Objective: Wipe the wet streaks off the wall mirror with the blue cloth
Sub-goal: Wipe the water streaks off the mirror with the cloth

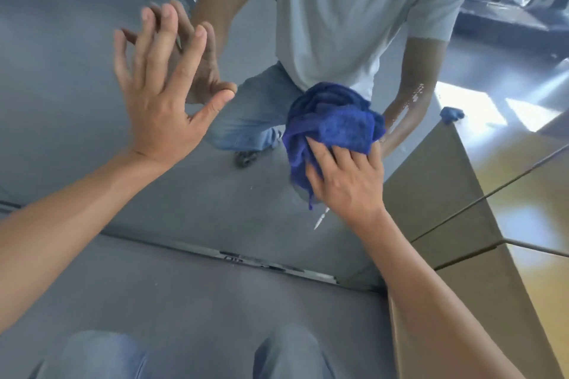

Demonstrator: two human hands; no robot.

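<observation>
The right hand [345, 175] presses the bunched blue cloth [332, 126] flat against the wall mirror [92, 148], fingers spread over its lower part. The left hand [160, 101] holds nothing, fingers splayed, fingertips at the glass. Wet streaks [414, 98] show right of the cloth, a cardboard box [446, 194] beside it.
</observation>
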